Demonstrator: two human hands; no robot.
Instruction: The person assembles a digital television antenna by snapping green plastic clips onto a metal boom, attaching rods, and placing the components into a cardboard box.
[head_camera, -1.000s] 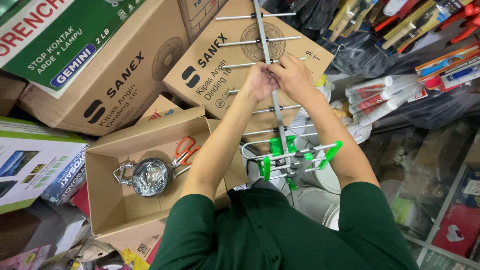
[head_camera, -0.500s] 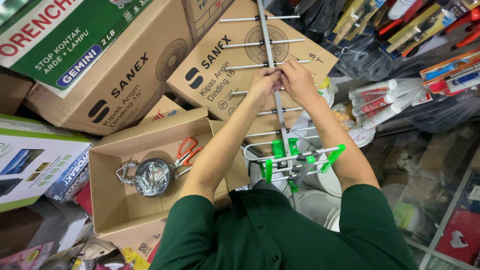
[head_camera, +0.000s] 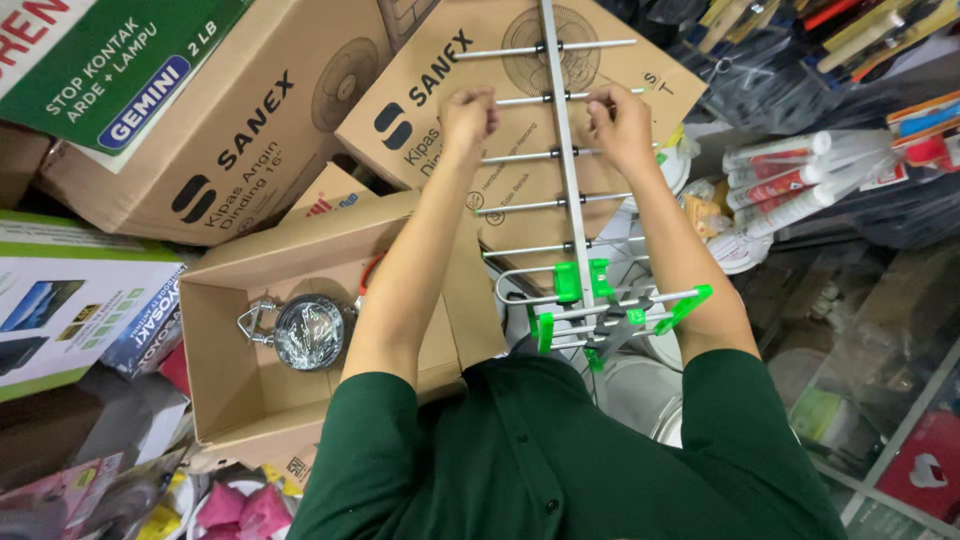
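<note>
I hold a silver metal antenna (head_camera: 566, 190) with a long central boom and several thin cross rods, its lower end fitted with green plastic brackets (head_camera: 566, 283). My left hand (head_camera: 468, 113) is closed on the left end of one cross rod. On the right end of that same rod my right hand (head_camera: 618, 120) is closed. Both arms reach up from my dark green shirt.
An open cardboard box (head_camera: 232, 405) at lower left holds a plastic-wrapped metal part (head_camera: 308, 331). Large fan cartons (head_camera: 240, 130) lie behind the antenna. A green-and-white box (head_camera: 60, 300) sits left. Sealant tubes (head_camera: 800, 180) and bagged goods crowd the right.
My hands were close together at the boom; they have slid apart along the cross rod to its two ends. The view has shifted slightly.
</note>
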